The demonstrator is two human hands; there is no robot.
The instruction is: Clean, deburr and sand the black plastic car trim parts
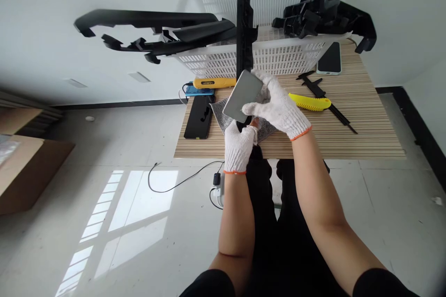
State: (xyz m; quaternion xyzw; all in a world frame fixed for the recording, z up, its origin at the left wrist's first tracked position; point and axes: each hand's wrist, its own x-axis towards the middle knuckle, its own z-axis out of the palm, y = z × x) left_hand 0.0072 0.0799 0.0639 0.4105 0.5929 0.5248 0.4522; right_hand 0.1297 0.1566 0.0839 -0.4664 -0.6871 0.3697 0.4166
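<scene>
My right hand (278, 104), in a white knit glove with an orange cuff, is closed on a flat grey rectangular pad (243, 95) with rounded corners, thumb on its face. What the pad is made of I cannot tell. My left hand (239, 146), gloved the same way, is closed round the lower end of a long black plastic trim piece (245, 28). This piece extends away from me past the basket's front wall, and the pad hides part of it. Beneath both hands lies a grey cloth (266, 131).
A white plastic basket (278, 58) stands at the back of the ribbed table (369, 125), with more black trim pieces (149, 19) jutting out. A yellow-handled tool (214, 83), a black phone (199, 118), a yellow cutter (310, 102), a caliper (315, 87) and another phone (329, 59) lie around.
</scene>
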